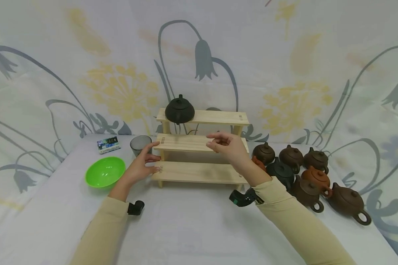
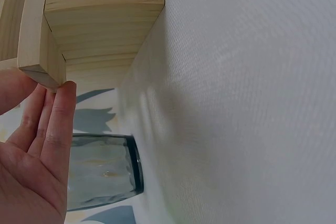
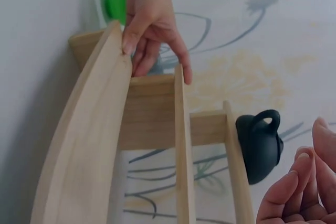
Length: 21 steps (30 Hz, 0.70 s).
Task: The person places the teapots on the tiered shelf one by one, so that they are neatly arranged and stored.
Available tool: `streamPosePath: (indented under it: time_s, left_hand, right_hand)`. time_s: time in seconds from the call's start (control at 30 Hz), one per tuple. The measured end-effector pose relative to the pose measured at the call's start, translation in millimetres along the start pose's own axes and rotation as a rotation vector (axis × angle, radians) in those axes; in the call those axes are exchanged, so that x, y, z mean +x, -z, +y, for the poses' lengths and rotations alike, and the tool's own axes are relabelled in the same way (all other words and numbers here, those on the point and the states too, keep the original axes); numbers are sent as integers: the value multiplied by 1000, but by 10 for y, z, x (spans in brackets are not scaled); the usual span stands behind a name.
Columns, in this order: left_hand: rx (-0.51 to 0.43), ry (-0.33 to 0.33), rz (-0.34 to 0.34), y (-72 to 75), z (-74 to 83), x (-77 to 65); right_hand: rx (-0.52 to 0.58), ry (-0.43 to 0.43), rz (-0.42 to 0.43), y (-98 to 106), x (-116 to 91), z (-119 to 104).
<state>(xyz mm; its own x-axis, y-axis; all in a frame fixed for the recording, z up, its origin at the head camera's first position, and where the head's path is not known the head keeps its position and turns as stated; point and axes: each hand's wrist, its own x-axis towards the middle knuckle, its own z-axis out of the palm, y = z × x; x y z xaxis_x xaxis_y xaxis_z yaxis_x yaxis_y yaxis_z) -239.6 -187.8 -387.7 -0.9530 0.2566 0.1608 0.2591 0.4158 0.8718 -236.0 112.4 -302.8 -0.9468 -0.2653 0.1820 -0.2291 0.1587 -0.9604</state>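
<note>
left hand (image 1: 138,168), tiered shelf (image 1: 199,173) — pale, wooden

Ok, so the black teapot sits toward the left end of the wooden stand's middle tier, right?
Not quite: the tier is wrong. The head view shows the black teapot toward the left end of the wooden stand's top tier.

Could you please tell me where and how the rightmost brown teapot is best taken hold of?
The rightmost brown teapot is probably best gripped by its loop handle, from the front right: the handle juts that way, clear of the other teapots crowding its left.
</note>
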Motion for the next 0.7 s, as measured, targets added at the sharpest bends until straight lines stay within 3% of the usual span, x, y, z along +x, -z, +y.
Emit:
streamPosePath:
  time_s: [0.33,0.7]
  left_hand:
    - [8,2,-5,5,-1,-2]
    - [-2,17,-13,14,11,-22]
  right_hand:
    - [-1,-10,53,324,-416,199]
    - [-57,-97,172,550,-809,381]
